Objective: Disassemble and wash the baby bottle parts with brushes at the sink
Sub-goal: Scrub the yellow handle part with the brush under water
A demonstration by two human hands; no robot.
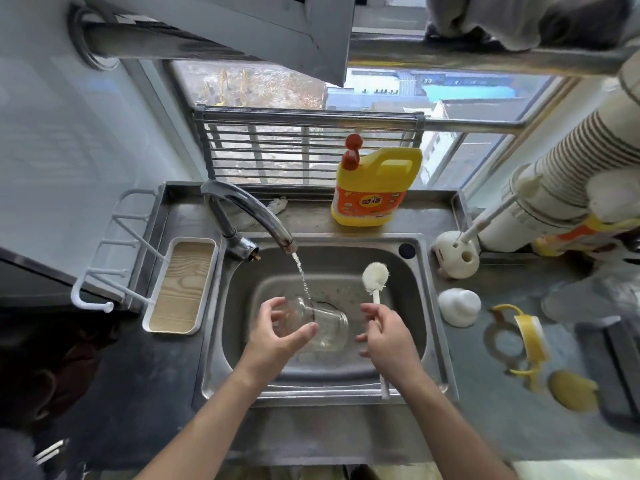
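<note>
The left hand (277, 336) cups a clear glass baby bottle (323, 323) lying on its side, with the thumb on the near wall and the fingers curled over the far end. Just to its right, the right hand (388, 337) grips the white handle of a bottle brush (375, 280). The handle's tail sticks out behind the wrist over the near rim of the steel sink (304, 391), and the pale bristle head rises beyond the fingers, apart from the bottle. Both hands are above the basin. Right of the right hand, on the dark counter, lie a yellow disc (573, 391), a yellow handled collar (528, 341) and a white domed cap (459, 306). Beyond the left hand a thin stream of water (301, 275) falls from the faucet (249, 209) onto the bottle. Left of that hand stands a wood-grain tray (183, 285). Farthest back, past the right hand, stand a white brush holder (457, 256) and a yellow detergent jug (374, 188).
</note>
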